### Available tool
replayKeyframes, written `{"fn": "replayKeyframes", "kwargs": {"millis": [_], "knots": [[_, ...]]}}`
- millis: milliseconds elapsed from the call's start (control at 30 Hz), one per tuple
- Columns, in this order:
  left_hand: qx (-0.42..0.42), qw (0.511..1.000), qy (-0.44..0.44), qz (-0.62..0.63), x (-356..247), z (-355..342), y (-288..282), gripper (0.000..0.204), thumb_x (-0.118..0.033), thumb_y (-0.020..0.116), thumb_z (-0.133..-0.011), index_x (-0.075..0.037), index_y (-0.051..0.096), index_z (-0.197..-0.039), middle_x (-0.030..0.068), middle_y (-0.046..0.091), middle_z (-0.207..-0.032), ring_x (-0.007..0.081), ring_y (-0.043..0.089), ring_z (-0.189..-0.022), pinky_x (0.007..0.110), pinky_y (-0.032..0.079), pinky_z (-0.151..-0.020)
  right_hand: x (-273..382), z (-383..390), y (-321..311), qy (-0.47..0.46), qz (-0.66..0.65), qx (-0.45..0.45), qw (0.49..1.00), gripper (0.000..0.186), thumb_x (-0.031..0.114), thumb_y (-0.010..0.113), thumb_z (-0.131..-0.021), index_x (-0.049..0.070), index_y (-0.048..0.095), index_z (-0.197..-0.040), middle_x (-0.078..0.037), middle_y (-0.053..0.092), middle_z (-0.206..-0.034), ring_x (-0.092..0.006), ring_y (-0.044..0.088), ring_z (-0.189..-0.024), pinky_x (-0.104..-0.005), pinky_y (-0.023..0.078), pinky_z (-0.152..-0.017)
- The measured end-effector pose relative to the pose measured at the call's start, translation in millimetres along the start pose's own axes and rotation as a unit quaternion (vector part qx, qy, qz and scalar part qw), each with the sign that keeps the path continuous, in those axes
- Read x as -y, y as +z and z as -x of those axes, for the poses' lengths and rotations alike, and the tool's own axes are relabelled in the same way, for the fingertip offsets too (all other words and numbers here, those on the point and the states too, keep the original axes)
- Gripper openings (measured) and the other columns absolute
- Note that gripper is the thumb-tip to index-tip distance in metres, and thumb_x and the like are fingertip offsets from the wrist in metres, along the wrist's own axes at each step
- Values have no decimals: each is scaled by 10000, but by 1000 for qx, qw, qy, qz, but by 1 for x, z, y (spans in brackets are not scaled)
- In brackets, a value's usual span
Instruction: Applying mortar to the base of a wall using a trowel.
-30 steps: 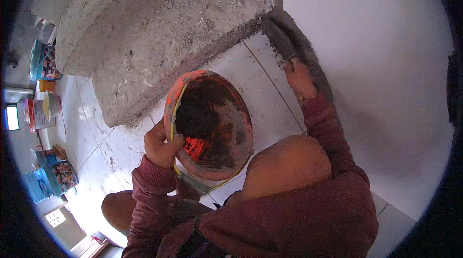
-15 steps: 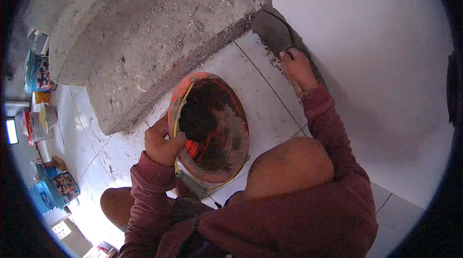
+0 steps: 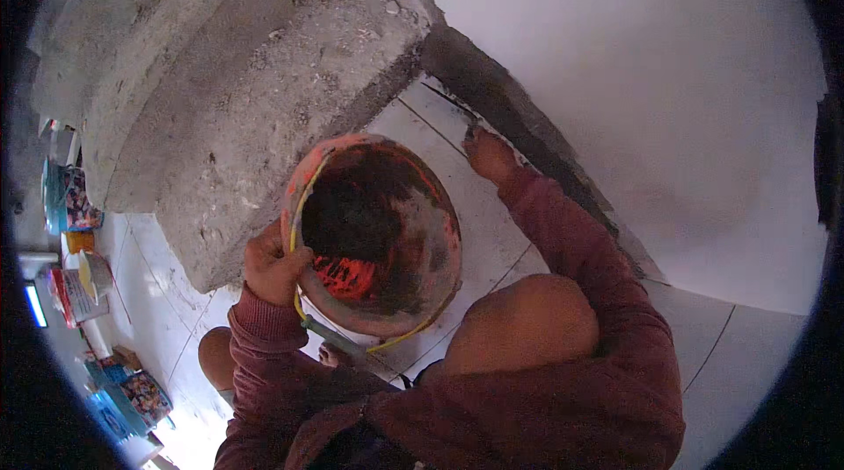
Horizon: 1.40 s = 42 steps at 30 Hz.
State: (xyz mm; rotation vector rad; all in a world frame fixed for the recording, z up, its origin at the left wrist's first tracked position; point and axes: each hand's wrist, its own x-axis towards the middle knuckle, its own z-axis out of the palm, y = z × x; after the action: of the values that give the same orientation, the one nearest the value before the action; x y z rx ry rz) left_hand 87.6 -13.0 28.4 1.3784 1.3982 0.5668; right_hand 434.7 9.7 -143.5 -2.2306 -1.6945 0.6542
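Note:
My left hand (image 3: 274,264) grips the rim of an orange bucket (image 3: 429,252), thumb over the edge. The bucket is tilted so its mouth faces me, with dark wet mortar (image 3: 350,211) inside and grey smears on its wall. A yellow wire handle with a grey grip hangs along the near side. Closed low over the tiles, my right hand (image 3: 492,156) holds a trowel; its thin dark blade (image 3: 447,99) shows nearly edge-on, pointing to the concrete step. Just right of it, a strip of dark mortar (image 3: 519,118) runs along the wall's foot.
A rough concrete step (image 3: 264,118) fills the upper left, and a white wall (image 3: 668,118) the right. Grout lines cross the white floor tiles (image 3: 686,320). Blue containers (image 3: 132,400) stand at the far left. My bare knee (image 3: 527,320) is between my arms.
My right hand has drawn the trowel away from the wall's foot, leftward and nearer; its blade has turned from flat to edge-on. The bucket's mouth has turned more toward me, still in my left hand.

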Motion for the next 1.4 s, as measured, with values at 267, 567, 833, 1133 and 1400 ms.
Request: {"fn": "replayKeyframes", "kwargs": {"millis": [267, 567, 833, 1133, 1400], "knots": [[4, 1000, 8, -9, -21, -11, 10, 248, -58, 537, -574, 30, 571, -803, 37, 563, -738, 122, 511, -679, 251, 420, -638, 1, -40, 3, 30, 12, 57, 998, 427, 333, 467, -770, -58, 487, -943, -272, 529, -882, -379, 518, -855, -433, 413, -746], [19, 995, 63, -74, -10, -16, 6, 272, -113, 546, -581, -2, 577, -828, 56, 552, -668, 125, 507, -618, 267, 424, -594, -7, -7, -28, -24, -68, -141, 987, 355, 279, 461, -787, -29, 501, -958, -251, 534, -868, -374, 526, -815, -438, 406, -718], [11, 999, 30, -9, -2, -33, -2, 262, -113, 557, -595, -7, 585, -832, 15, 534, -638, 104, 487, -579, 262, 408, -520, -36, 16, 0, 3, 7, 7, 1000, 274, 223, 445, -794, -13, 507, -918, -234, 538, -814, -365, 534, -732, -427, 412, -681], [46, 990, 48, 123, 8, -44, -2, 285, -78, 543, -617, 24, 566, -882, 35, 553, -780, 124, 495, -728, 259, 410, -675, 14, 83, -99, 92, -274, -92, 953, 269, 249, 515, -782, 11, 512, -907, -118, 499, -698, -150, 488, -597, -320, 415, -540], [101, 984, 93, 110, -14, -32, 30, 344, -24, 499, -639, 41, 535, -974, 77, 540, -965, 150, 487, -886, 266, 379, -788, 78, 115, -93, -155, 21, 269, 950, 255, 230, 456, -792, 20, 486, -933, -201, 540, -765, -380, 516, -745, -431, 411, -652]]}}
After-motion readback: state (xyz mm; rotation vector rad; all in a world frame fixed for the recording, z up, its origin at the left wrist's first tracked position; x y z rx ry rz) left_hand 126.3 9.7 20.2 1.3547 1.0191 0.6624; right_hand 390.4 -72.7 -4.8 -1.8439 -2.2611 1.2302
